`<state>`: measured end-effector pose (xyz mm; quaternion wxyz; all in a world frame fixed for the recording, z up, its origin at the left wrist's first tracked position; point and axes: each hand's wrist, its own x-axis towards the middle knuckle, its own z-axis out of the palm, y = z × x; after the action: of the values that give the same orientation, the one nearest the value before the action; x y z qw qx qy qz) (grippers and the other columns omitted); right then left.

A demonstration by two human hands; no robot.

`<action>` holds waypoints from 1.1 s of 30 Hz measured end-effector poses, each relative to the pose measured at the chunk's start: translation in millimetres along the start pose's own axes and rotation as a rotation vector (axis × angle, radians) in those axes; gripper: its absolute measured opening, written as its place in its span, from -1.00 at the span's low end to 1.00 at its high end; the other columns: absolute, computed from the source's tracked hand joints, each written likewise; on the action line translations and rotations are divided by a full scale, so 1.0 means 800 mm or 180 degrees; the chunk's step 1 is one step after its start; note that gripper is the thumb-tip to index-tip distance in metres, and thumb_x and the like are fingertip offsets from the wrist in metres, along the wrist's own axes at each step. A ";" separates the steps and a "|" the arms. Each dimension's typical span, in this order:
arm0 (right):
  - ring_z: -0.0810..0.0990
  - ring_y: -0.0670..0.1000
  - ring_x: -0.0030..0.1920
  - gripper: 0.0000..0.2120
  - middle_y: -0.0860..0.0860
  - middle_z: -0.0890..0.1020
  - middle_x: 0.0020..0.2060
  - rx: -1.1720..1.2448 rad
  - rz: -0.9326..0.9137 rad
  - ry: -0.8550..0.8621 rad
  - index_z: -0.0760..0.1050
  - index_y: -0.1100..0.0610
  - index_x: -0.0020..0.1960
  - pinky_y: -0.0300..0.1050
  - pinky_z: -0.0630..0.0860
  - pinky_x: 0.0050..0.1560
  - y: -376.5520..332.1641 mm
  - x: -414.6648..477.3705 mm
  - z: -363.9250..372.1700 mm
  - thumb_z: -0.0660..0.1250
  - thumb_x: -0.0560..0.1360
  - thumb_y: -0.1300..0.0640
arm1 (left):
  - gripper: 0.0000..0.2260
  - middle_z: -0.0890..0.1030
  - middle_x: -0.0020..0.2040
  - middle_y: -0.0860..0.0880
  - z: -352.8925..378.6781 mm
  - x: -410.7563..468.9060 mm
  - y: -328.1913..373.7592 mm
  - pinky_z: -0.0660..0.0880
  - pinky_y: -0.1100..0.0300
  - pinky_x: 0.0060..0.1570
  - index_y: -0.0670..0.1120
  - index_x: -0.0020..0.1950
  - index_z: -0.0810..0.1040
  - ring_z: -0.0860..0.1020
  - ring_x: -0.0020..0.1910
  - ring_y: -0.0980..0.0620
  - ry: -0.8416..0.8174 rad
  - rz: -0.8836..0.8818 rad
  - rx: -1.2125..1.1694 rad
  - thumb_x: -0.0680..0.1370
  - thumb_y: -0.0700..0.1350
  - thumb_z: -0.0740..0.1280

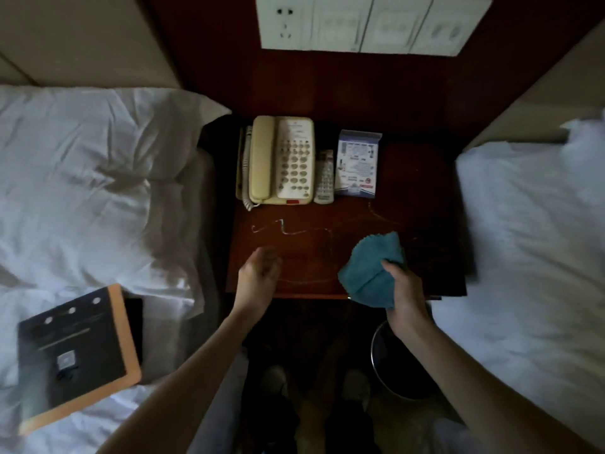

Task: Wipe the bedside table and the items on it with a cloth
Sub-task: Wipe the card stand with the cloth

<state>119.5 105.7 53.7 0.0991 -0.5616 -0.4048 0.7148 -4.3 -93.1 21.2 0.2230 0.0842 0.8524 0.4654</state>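
I see my right hand (404, 291) at the lower centre-right of the frame, fingers curled tight around a bunched teal cloth (371, 268); the cloth spills out above and to the left of the fist and hangs over the front edge of the bedside table (409, 178); whether it touches the wood I cannot tell; my left hand (258, 275) sits just left of centre, over the table's front left corner, fingers loosely curled and blurred, holding nothing that I can make out; the two hands are apart, with bare dark wood and pale wavy streaks (288, 228) between and above them; toward the back of the table top, in the middle of the frame, a cream telephone (280, 160) lies with its handset on the left side and its coiled cord trailing down its left edge; just to its right lies a slim grey remote (324, 178), and right beside that a blue and white printed card (357, 163); white bedding flanks the table on both sides; on the left bed (82, 178), lower left of the frame, lies a black folder with an orange edge (75, 355); a round metal bin (376, 358) shows under my right forearm
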 end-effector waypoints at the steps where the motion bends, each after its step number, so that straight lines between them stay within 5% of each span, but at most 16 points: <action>1: 0.61 0.06 -0.07 -0.91 0.06 0.62 -0.05 0.0049 -0.0024 0.0057 0.54 0.05 -0.02 -0.06 0.51 -0.19 -0.007 0.007 -0.011 0.34 0.47 0.14 | -0.82 0.62 0.03 0.00 0.017 0.009 0.009 0.51 0.41 -0.08 -0.10 0.16 0.52 0.58 -0.05 0.18 -0.0075 0.0012 0.0036 0.56 -0.14 0.30; 5: 0.59 0.09 -0.02 -0.84 0.07 0.62 -0.01 0.0249 -0.0048 0.0286 0.54 0.09 0.05 0.00 0.52 -0.08 -0.033 0.037 -0.051 0.35 0.47 0.15 | -0.77 0.57 0.12 -0.09 0.082 0.050 0.042 0.52 0.12 0.06 -0.15 0.19 0.51 0.56 0.08 0.00 -0.0256 0.0198 0.0519 0.54 -0.16 0.32; 14: 0.65 -0.05 -0.13 -0.86 0.01 0.65 -0.07 0.0717 -0.0174 0.0224 0.54 0.05 0.03 -0.14 0.53 -0.22 -0.080 0.105 -0.099 0.32 0.48 0.19 | -0.60 0.45 0.26 -0.16 0.179 0.156 0.092 0.44 -0.04 0.21 -0.16 0.32 0.41 0.43 0.24 -0.17 -0.0340 0.0536 0.1485 0.49 -0.16 0.34; 22: 0.62 0.08 0.03 -0.69 0.07 0.64 0.08 0.0902 -0.0167 -0.0074 0.50 0.11 0.23 -0.16 0.52 -0.30 -0.102 0.163 -0.105 0.31 0.48 0.15 | -0.55 0.35 0.32 -0.20 0.227 0.257 0.117 0.35 -0.02 0.28 -0.16 0.36 0.36 0.36 0.29 -0.18 -0.0082 0.0809 0.1788 0.48 -0.19 0.36; 27: 0.62 0.04 0.08 -0.77 0.05 0.64 0.08 0.1117 -0.0119 -0.0086 0.53 0.05 0.13 -0.07 0.54 -0.06 -0.106 0.192 -0.094 0.33 0.48 0.15 | -0.57 0.39 0.30 -0.23 0.228 0.325 0.143 0.34 -0.14 0.18 -0.15 0.34 0.39 0.35 0.27 -0.25 0.0317 0.1347 0.2345 0.48 -0.18 0.35; 33: 0.64 0.02 0.06 -0.70 0.02 0.65 0.08 0.1222 -0.0083 -0.0146 0.52 0.04 0.20 -0.08 0.55 -0.10 -0.105 0.214 -0.081 0.35 0.46 0.11 | -0.59 0.39 0.27 -0.25 0.231 0.362 0.158 0.35 -0.13 0.17 -0.17 0.32 0.38 0.39 0.21 -0.27 0.0411 0.1837 0.2742 0.48 -0.26 0.33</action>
<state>90.5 292.5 -14.8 0.2044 -0.5107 -0.2704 0.7901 -184.5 218.2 -47.4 -0.0222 0.3710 0.9207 0.1194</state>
